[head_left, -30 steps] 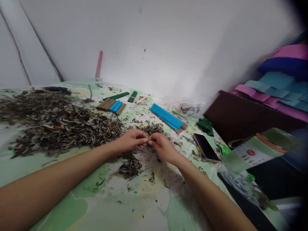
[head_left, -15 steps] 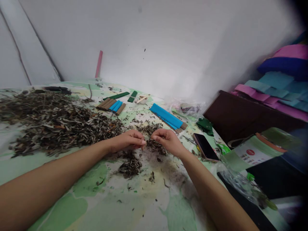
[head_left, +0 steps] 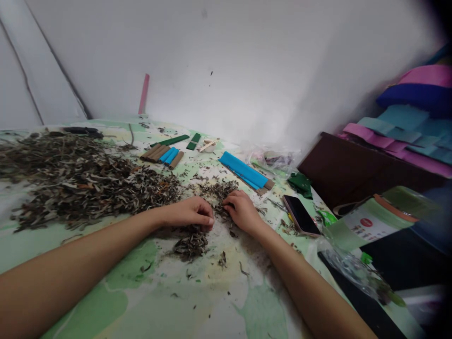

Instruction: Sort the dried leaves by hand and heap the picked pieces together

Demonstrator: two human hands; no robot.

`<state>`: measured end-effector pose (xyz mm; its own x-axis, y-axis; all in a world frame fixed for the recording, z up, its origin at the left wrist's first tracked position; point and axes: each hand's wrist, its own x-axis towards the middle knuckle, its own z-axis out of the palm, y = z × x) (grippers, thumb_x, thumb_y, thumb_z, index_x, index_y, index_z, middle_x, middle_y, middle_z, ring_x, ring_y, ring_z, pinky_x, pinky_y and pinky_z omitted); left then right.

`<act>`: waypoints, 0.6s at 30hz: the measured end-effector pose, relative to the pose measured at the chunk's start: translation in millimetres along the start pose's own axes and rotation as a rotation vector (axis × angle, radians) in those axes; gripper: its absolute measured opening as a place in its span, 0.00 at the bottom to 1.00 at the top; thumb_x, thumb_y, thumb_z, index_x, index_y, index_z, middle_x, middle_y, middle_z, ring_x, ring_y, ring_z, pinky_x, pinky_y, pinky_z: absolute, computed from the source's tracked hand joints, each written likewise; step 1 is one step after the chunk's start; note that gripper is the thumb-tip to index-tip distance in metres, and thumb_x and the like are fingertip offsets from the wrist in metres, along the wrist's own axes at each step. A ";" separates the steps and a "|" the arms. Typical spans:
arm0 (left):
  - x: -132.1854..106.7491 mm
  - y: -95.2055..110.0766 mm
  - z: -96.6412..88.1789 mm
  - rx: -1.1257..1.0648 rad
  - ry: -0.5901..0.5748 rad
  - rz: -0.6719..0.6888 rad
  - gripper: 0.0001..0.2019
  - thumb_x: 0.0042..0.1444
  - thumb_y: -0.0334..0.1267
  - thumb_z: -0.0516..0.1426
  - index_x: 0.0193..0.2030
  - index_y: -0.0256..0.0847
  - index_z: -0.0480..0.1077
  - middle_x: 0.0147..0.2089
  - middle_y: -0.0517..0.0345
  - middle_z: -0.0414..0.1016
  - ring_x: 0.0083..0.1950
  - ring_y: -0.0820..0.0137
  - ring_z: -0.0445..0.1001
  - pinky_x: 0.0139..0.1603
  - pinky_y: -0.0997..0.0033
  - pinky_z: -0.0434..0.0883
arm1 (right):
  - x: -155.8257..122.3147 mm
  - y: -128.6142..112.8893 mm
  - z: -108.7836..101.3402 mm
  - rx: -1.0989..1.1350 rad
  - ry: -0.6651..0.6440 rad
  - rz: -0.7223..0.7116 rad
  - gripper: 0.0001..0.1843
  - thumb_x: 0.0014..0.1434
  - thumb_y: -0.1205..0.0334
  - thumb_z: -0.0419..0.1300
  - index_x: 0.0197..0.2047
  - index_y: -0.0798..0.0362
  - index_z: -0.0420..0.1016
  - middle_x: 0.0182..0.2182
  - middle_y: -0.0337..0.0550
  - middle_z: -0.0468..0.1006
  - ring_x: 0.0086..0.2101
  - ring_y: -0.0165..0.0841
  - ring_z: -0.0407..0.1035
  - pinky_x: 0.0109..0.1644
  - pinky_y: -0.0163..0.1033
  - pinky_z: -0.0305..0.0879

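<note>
My left hand [head_left: 189,212] rests on the green patterned table [head_left: 148,301] with its fingers curled, the fingertips down on dried leaf bits. My right hand [head_left: 241,208] lies a little to the right, fingers bent and pinching into a small heap of dried leaves [head_left: 217,193]. What the fingers hold is too small to make out. A second small clump of leaves [head_left: 190,245] lies just below my left hand. A large pile of dried leaves [head_left: 77,176] spreads across the left of the table.
Brown and blue rolled tubes [head_left: 164,154] and green strips [head_left: 173,140] lie at the back. A long blue roll bundle [head_left: 245,172] lies right of centre. A phone [head_left: 301,215], green cloth [head_left: 301,183] and plastic bags sit at the right edge, stacked coloured sheets [head_left: 413,127] beyond.
Both hands have come apart from a raised fingertip pinch and dropped to the table; the right hand moved up into the small leaf heap, the left settled onto the leaf bits.
</note>
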<state>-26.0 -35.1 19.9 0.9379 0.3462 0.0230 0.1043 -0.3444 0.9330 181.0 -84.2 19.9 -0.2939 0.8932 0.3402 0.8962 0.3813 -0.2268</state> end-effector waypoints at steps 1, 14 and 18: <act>-0.6 0.4 0.5 -0.013 -0.013 -0.007 0.14 0.55 0.43 0.56 0.30 0.33 0.75 0.27 0.53 0.76 0.30 0.71 0.72 0.32 0.76 0.68 | -0.2 0.3 0.5 -0.006 -0.001 0.005 0.07 0.54 0.69 0.61 0.37 0.54 0.77 0.36 0.46 0.74 0.41 0.36 0.64 0.47 0.40 0.58; 6.7 -6.3 -1.1 0.048 0.312 0.002 0.12 0.53 0.44 0.57 0.31 0.35 0.72 0.25 0.59 0.72 0.26 0.73 0.69 0.28 0.77 0.65 | 1.3 -3.7 -3.8 0.133 0.124 0.069 0.07 0.55 0.72 0.57 0.33 0.53 0.76 0.32 0.43 0.77 0.36 0.34 0.67 0.43 0.38 0.60; 8.1 -9.2 -0.2 0.022 0.403 0.004 0.14 0.51 0.43 0.58 0.42 0.36 0.70 0.31 0.57 0.74 0.30 0.72 0.71 0.32 0.74 0.67 | 0.7 -13.1 -3.1 0.237 0.197 0.108 0.06 0.54 0.70 0.59 0.33 0.53 0.76 0.31 0.42 0.77 0.35 0.34 0.68 0.40 0.37 0.61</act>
<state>-19.3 -28.9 11.6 0.7339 0.6578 0.1695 0.1123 -0.3636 0.9248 170.1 -89.3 25.9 -0.1110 0.8772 0.4671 0.8096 0.3524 -0.4694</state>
